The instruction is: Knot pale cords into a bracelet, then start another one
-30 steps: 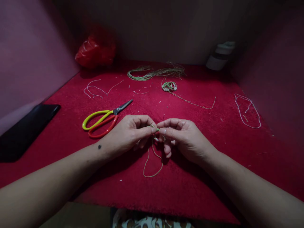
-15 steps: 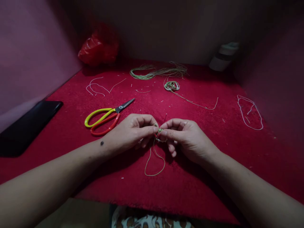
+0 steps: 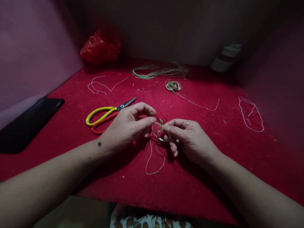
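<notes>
Head | knotted cord (image 3: 159, 130) pinched in right hand (image 3: 188, 134)'s grip | left hand (image 3: 133, 124) held beside cord, its grip cannot be told | scissors (image 3: 122, 106) laid left of cord

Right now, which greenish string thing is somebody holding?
The small knotted green cord, pinched in the fingers of the right hand. The long loose greenish string bundle and round green-and-white cord coil lie farther back on the red tabletop.
</notes>
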Motion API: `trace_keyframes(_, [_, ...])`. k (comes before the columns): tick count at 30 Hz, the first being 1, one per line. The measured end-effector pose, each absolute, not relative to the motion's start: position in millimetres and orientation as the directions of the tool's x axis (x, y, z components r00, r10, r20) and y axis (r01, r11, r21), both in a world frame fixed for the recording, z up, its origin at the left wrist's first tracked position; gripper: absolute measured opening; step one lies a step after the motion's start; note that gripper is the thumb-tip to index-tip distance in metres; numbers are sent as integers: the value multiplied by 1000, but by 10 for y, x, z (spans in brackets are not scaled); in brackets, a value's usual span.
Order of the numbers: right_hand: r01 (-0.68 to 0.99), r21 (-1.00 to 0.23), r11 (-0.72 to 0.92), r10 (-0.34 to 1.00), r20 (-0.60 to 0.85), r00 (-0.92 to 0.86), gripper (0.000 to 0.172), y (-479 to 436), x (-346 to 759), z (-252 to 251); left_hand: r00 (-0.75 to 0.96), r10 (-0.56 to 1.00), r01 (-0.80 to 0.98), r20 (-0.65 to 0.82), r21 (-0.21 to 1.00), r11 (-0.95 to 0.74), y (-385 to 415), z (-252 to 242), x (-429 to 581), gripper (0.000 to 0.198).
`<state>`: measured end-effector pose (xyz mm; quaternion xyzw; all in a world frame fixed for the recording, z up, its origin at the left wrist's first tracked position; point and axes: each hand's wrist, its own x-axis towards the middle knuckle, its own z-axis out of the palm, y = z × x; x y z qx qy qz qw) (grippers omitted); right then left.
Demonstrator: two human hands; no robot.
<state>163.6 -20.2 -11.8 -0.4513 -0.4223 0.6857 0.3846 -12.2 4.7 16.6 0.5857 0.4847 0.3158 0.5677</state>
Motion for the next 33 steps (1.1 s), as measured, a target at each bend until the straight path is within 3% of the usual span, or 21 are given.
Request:
trace_keyframes(6, [-174,-932,-317,925,-263,-275,20,-195,1621,-129,356,927,311,-113,950,-4,-34,184,-96,16])
trace_keyframes(12, [-151,-946,-286,934,-240,-264,19,-207,1601,-123,429,901,521,62,798,-303,-55,82,-64,13])
trace_keyframes(15, [-138,-949,-283,937,-242,-253,19,-211,1588,-127,446,895,457,-6,862,-221,-46,119,-74,14])
trace_keyframes(19, [-100,-955,-279,938,-248,-244,19,-218,1567,-121,474,849,406,-232,913,23,-59,213,-85,11])
trace_keyframes(29, [-36,-970,-242,940,-225,-257,12,-242,1529,-116,551,626,392,-552,833,390,-51,268,-161,17])
trace_keyframes(33, [-36,-973,-228,939,-210,-273,12,-245,1529,-129,608,547,435,-576,817,377,-10,261,-220,22])
